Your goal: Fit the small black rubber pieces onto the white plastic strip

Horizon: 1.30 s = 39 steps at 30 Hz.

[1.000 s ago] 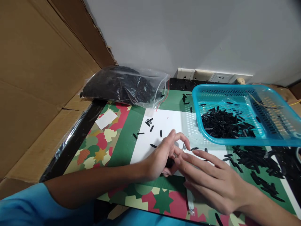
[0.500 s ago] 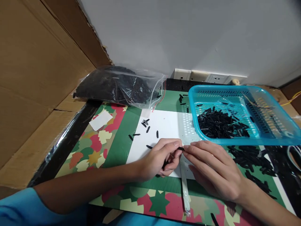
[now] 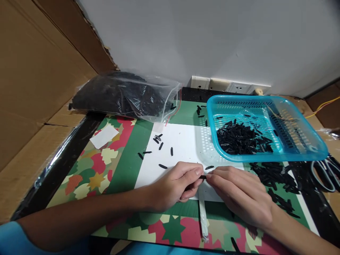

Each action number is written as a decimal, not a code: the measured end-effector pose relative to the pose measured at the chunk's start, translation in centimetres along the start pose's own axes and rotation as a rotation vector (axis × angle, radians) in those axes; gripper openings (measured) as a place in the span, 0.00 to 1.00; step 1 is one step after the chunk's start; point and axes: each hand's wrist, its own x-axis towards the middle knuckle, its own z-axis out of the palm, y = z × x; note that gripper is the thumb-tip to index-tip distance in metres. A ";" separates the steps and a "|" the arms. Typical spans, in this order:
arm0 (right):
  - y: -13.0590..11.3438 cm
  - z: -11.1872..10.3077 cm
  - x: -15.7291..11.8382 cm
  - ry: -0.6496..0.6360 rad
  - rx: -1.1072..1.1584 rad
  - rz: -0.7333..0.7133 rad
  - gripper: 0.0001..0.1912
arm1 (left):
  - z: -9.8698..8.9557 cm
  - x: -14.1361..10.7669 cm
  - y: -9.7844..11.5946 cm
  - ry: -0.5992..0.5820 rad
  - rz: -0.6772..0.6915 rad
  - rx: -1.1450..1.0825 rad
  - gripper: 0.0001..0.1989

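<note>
Wall: where the table ends on the far side, a grey wall [image 3: 183, 39] stands, with white sockets [image 3: 240, 87] low on it.
Cardboard: brown panels [image 3: 34, 63] border the left.
Mat: a patterned mat [image 3: 123, 164] in green, red and cream covers much of the table, with a white area in its middle.
Basket: the blue basket [image 3: 268, 158] sits far right, holding a pile of black pieces [image 3: 236, 139].
Bag: a clear zip bag [image 3: 117, 94] full of dark contents lies far left.
Right hand: the right hand [image 3: 243, 193] grasps the right end of one black piece with its fingertips.
Left hand: the left hand [image 3: 175, 184] pinches that piece's left end, its other fingers curled; whether they hide anything more, one cannot tell.
Heap: loose black pieces [image 3: 276, 177] lie on the near side of the basket.
Scissors: dark-handled scissors [image 3: 322, 177] rest at the right.
Strip: a narrow whitish strip [image 3: 202, 217] lies between the forearms.
Paper: a white scrap [image 3: 104, 136] lies on the mat's left part.
Held piece: the small black piece [image 3: 203, 176] bridges both hands' fingertips, above the white area.
</note>
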 end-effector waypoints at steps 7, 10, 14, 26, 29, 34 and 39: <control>-0.1 0.1 -0.6 0.002 -0.010 0.094 0.15 | 0.0 0.1 0.1 -0.012 -0.026 0.039 0.23; -0.3 0.1 -0.3 0.023 0.044 0.187 0.14 | 0.1 0.0 0.2 -0.013 -0.023 0.045 0.22; -0.5 0.1 0.2 0.015 0.140 0.277 0.12 | 0.0 -0.1 0.3 0.014 -0.004 0.017 0.17; -0.5 -0.1 0.8 0.060 0.261 0.369 0.08 | 0.1 -0.3 0.4 0.027 -0.008 0.021 0.14; -0.5 -0.1 0.9 0.067 0.261 0.362 0.08 | 0.1 -0.2 0.5 0.022 -0.012 0.013 0.15; -0.4 0.0 0.8 0.068 0.245 0.357 0.08 | 0.0 -0.2 0.4 0.020 -0.018 -0.015 0.15; -0.5 0.1 0.4 0.076 0.242 0.364 0.08 | -0.1 -0.2 0.2 0.004 -0.002 -0.050 0.13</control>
